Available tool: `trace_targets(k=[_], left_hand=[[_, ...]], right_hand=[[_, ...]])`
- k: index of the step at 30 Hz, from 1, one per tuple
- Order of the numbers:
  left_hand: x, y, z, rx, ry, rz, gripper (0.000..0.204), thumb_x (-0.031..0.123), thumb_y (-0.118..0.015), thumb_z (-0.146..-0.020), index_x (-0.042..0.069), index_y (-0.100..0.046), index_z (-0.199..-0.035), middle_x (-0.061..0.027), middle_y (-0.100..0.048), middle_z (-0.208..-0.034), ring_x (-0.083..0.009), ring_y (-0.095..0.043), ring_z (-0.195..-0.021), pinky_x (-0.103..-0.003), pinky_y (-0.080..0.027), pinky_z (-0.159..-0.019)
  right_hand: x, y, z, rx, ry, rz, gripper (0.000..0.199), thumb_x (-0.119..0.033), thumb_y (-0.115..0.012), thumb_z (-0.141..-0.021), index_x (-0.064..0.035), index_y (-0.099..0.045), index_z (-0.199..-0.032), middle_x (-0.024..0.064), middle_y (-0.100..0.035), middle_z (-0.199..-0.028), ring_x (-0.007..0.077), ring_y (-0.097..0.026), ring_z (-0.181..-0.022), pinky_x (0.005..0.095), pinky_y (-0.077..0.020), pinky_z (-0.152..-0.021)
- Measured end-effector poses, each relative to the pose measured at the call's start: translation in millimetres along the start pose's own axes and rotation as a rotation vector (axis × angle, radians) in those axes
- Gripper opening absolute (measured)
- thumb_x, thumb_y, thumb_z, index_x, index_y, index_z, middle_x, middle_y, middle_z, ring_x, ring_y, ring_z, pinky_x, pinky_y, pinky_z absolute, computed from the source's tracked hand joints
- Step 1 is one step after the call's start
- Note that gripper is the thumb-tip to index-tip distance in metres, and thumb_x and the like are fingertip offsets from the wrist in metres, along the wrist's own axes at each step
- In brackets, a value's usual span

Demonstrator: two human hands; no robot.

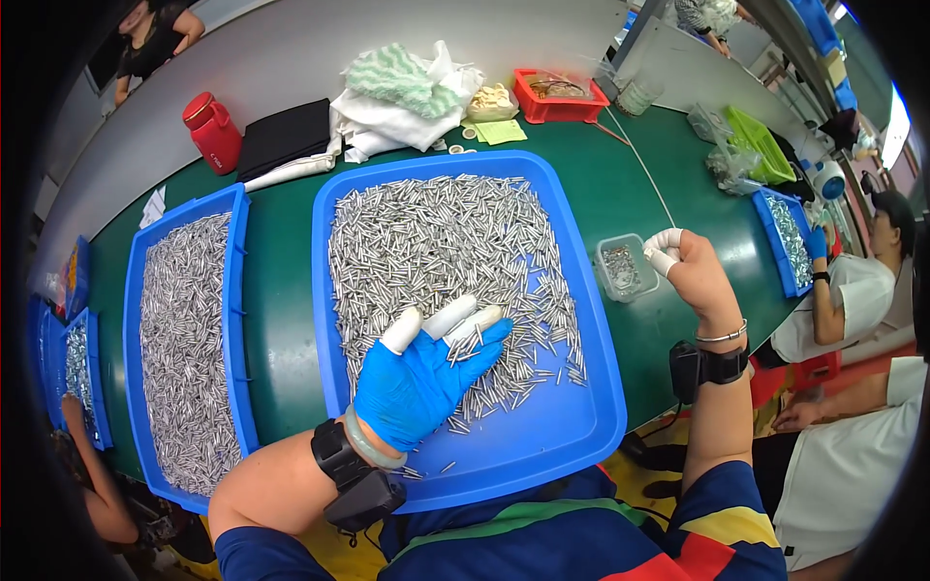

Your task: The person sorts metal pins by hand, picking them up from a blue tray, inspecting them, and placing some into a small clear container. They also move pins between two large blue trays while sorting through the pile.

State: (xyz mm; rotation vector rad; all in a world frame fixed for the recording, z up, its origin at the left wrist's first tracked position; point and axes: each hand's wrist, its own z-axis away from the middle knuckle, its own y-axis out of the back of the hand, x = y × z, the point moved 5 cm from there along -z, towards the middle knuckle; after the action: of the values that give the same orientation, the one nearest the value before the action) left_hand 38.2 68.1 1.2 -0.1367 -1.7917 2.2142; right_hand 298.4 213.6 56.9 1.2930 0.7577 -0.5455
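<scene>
My left hand (407, 382), in a blue glove with white finger cots, is palm up over the large blue tray (608, 387). A few small silver metal pins (467, 347) rest on its slightly curled fingers. Many more loose pins (436, 232) fill most of the tray, thinning out toward its near right corner. My right hand (699, 276), with white cots on its fingertips, is raised just right of a small clear plastic box (625, 266) that contains tiny metal parts. Its fingers are pinched together; whatever they may hold is too small to make out.
A second blue tray (237, 290) of pins is to the left. Along the back are a red flask (211, 134), folded black cloth (286, 138), piled towels (402, 92) and a red bin (560, 108). At right, a co-worker (843, 300) sits by a smaller blue tray (783, 242).
</scene>
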Motion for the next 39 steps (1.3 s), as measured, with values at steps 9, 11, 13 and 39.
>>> trace_targets(k=[9, 11, 13, 39], left_hand=[[2.2, 2.3, 0.0, -0.033, 0.009, 0.001, 0.058, 0.03, -0.038, -0.09, -0.01, -0.022, -0.128, -0.0251, -0.032, -0.131, -0.0366, -0.033, -0.122, -0.044, -0.031, -0.101], [2.1, 2.4, 1.2, -0.037, 0.017, -0.021, 0.055, 0.031, -0.038, -0.09, -0.008, -0.025, -0.128, -0.0238, -0.034, -0.13, -0.0332, -0.036, -0.12, -0.042, -0.033, -0.099], [2.2, 3.2, 1.6, -0.036, 0.018, -0.029, 0.054, 0.031, -0.037, -0.091, -0.007, -0.026, -0.128, -0.0231, -0.035, -0.129, -0.0315, -0.038, -0.119, -0.041, -0.035, -0.098], [0.2, 5.9, 0.7, -0.004, 0.048, -0.088, 0.058, 0.035, -0.037, -0.088, -0.005, -0.027, -0.129, -0.0232, -0.035, -0.13, -0.0303, -0.04, -0.118, -0.04, -0.032, -0.1]], right_hand=[[-113.2, -105.2, 57.7, -0.525, 0.488, 0.169, 0.012, -0.016, -0.065, -0.073, -0.0089, -0.061, -0.082, 0.0074, -0.054, -0.055, 0.0206, -0.054, -0.049, 0.0332, -0.0407, -0.046], [-116.6, -116.6, 60.3, -0.536, 0.519, 0.195, 0.012, -0.017, -0.065, -0.073, -0.0092, -0.061, -0.082, 0.0091, -0.054, -0.057, 0.0231, -0.054, -0.05, 0.0343, -0.0413, -0.047], [-115.6, -126.4, 61.0, -0.549, 0.56, 0.251, 0.013, -0.018, -0.064, -0.072, -0.0098, -0.062, -0.082, 0.0125, -0.056, -0.061, 0.028, -0.055, -0.053, 0.0365, -0.0424, -0.048], [-119.2, -141.6, 67.3, -0.344, 0.894, 0.432, 0.011, -0.014, -0.067, -0.067, -0.0123, -0.065, -0.078, 0.006, -0.056, -0.058, 0.0224, -0.056, -0.053, 0.0321, -0.0438, -0.047]])
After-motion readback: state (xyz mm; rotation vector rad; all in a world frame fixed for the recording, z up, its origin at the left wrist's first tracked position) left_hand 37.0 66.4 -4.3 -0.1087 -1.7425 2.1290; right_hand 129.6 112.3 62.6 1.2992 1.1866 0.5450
